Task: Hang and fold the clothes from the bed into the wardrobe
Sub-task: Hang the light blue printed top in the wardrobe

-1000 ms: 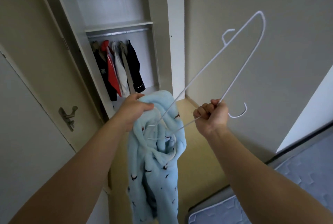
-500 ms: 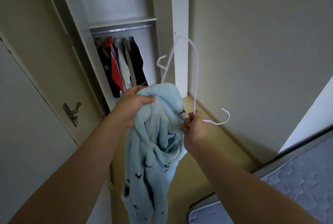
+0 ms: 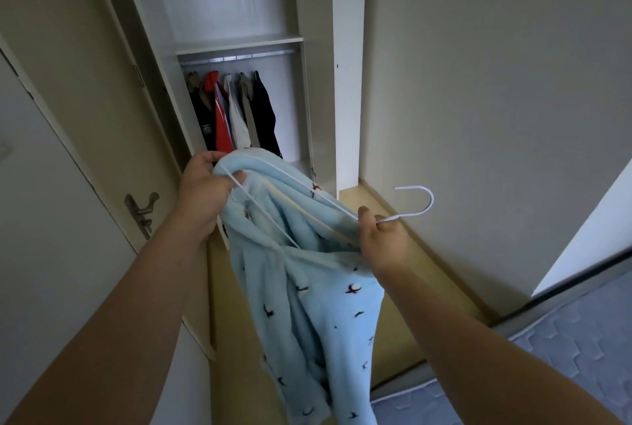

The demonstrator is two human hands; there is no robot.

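Wardrobe (image 3: 321, 82) stands open far left. Blue fleece garment (image 3: 307, 305), likely soft and light, hangs near centre partly over a stiff white hanger (image 3: 290, 178); take it by the collar (image 3: 246, 165). Left hand (image 3: 205, 192) grips collar and hanger; right hand (image 3: 383, 240) pinches below the hook (image 3: 430, 200).

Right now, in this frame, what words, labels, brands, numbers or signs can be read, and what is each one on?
No text can be read.
The white patch on the black jacket hanging in the wardrobe: too small and blurred to read.
On the blue robe: small dark bird shapes only, no letters.
On the white hanger: no marking shows.
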